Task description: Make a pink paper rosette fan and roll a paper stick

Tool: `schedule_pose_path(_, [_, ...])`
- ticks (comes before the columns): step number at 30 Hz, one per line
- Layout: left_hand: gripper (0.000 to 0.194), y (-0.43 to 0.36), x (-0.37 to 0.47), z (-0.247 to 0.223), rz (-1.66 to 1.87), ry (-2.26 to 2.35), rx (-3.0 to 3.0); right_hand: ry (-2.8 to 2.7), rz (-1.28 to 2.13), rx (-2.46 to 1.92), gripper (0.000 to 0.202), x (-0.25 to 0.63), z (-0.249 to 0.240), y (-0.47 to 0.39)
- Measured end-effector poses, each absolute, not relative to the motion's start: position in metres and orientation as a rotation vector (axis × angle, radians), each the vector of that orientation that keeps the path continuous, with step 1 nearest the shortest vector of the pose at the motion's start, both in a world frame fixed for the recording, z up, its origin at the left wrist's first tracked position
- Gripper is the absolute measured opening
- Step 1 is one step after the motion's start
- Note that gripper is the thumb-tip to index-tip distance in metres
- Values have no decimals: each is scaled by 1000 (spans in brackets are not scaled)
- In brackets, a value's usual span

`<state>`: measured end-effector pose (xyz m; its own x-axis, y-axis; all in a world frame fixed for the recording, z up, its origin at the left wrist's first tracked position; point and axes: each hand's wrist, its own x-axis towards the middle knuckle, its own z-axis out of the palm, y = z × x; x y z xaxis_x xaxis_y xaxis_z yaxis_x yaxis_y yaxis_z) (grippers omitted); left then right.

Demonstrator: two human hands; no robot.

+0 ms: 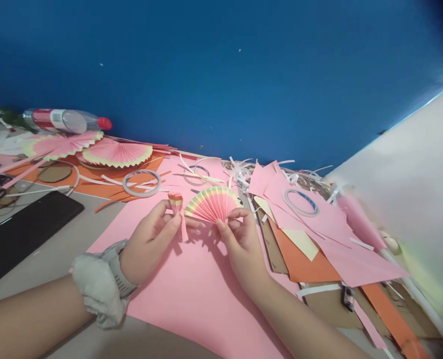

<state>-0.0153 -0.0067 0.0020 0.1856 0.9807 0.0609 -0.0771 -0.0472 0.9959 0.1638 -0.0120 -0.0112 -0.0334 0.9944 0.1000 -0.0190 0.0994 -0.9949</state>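
My right hand [239,237] pinches the narrow base of a pleated paper fan [214,202], which is spread wide, pink inside with a yellow and green outer edge. In my left hand [156,234] is a folded paper strip [177,209], its pleats pressed together, pink with an orange and yellow top end. The strip stands upright between thumb and fingers, just left of the fan. Both hands are above a large pink paper sheet [191,309]. The finger ends of my right hand are partly hidden behind the fan base.
Finished pink fans [118,152] lie at the left below a plastic bottle [72,119]. A black phone [30,229] rests on the grey table. Tape rolls [142,183], pink sheets [318,234], orange paper [303,259] and white paper strips lie around. A blue wall [221,75] stands behind.
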Motion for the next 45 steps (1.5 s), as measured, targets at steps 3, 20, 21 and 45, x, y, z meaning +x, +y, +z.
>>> schedule_pose_path(3, [17, 1, -19, 1, 1310, 962, 1124, -1348, 1153, -1179, 18, 167, -10, -11])
schedule_pose_path(20, [22, 21, -22, -10, 1155, 941, 902, -2358, 228, -1808, 53, 163, 6, -22])
schedule_pose_path(21, [22, 22, -22, -10, 1172, 948, 909, -2365, 212, -1825, 54, 163, 6, -21])
schedule_pose_path(45, [19, -4, -2, 0, 973, 808, 914, -2407, 199, -1745, 76, 154, 3, -22])
